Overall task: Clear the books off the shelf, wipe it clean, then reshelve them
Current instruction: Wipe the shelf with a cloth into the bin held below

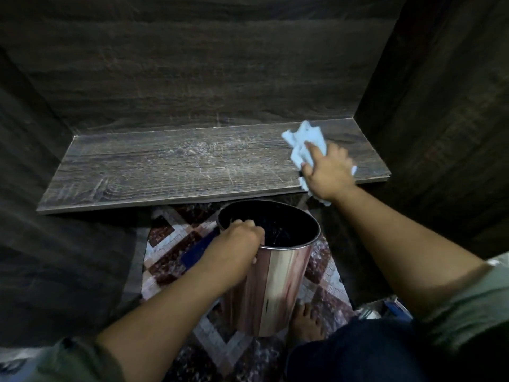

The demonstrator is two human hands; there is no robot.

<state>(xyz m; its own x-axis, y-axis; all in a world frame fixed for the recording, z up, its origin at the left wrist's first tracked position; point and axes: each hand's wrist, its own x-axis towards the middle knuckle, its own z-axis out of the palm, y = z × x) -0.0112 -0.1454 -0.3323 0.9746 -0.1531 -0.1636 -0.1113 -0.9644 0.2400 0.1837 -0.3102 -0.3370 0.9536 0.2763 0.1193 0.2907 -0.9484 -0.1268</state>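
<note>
I have the shelf (165, 166) bare in front of me: no books on it, so I judge the clearing done and the wiping under way. My right hand (327, 172) is at the far right end of the board, its fingers (314, 150) bunched round a pale blue cloth (303, 144) and pressing it flat to the wood, with a tail of it hanging off the front edge under the wrist. My left hand (237, 241) has its fingers curled over the rim of a metal bin (275, 285), holding it just below the shelf's front edge, above the patterned rug (170, 244) and beside a bare foot (305, 321).

What the next move turns on is this: the shelf's long axis runs left to right, and nearly all of it, pale streaks and all, lies to the left of the cloth. The bin's mouth sits left of and nearer than the right hand, under the lip. So I would expect the right hand, the only one near the surface, to sweep left along the board and draw the dust forward over the edge into the bin (the left hand only has to keep the mouth under that spot). Where the books are I cannot tell.
</note>
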